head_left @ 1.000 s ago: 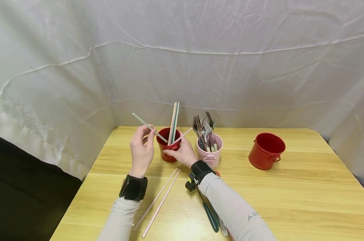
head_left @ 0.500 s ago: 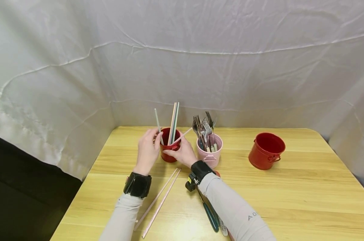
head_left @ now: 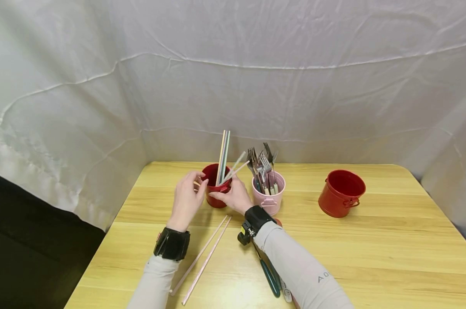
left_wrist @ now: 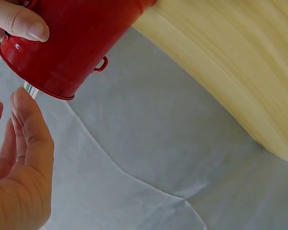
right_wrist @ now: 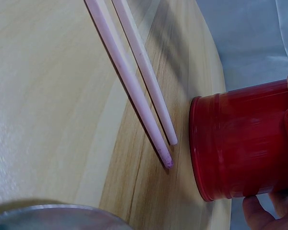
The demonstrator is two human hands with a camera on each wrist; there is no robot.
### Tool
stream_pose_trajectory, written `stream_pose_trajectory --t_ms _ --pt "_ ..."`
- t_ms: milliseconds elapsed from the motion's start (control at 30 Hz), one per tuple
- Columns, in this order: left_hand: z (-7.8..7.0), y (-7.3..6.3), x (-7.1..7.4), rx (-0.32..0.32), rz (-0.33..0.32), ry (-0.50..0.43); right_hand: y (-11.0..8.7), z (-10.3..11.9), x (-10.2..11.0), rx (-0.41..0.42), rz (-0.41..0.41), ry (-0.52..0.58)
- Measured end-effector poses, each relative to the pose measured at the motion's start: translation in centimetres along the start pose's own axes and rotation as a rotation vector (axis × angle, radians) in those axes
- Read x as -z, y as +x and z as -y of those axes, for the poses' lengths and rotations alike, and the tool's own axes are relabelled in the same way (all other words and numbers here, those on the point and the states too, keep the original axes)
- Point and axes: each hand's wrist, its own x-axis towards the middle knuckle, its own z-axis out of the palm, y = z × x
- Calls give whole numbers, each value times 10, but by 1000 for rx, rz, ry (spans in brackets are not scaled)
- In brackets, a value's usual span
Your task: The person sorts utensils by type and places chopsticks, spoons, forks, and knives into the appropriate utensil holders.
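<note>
My right hand [head_left: 234, 196] grips a red bucket [head_left: 215, 201] at its front and right side, thumb across the wall near the rim. Several pastel chopsticks [head_left: 223, 159] stand in this bucket; a pale one [head_left: 240, 159] and a pink one [head_left: 241, 166] lean right. My left hand [head_left: 187, 193] is at the bucket's left rim, fingers loosely bent and holding nothing. In the left wrist view, the left fingertips are just off the bucket's rim [left_wrist: 53, 93]. Two pink chopsticks [right_wrist: 134, 86] lie on the table in front of the bucket.
A pink bucket [head_left: 269, 201] of forks stands right of the held bucket. Farther right is a second red bucket [head_left: 335, 201]. Green-handled cutlery [head_left: 270, 277] lies partly under the right forearm. Grey cloth [head_left: 275, 86] hangs behind the wooden table [head_left: 391, 240].
My left hand tipped the pale chopstick upright into the red bucket and let it go; it leans right now. My right hand stays on the bucket.
</note>
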Motion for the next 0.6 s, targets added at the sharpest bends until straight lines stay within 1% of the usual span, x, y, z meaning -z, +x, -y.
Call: stream_pose_trajectory --t_ms 133,333,600 --pt "-1 -7 5 25 53 23 0 0 0 -17 3 -2" --pt "3 -15 9 72 151 67 -1 0 0 8 4 -10" --pt "3 -25 14 91 355 134 -2 1 1 -8 15 31"
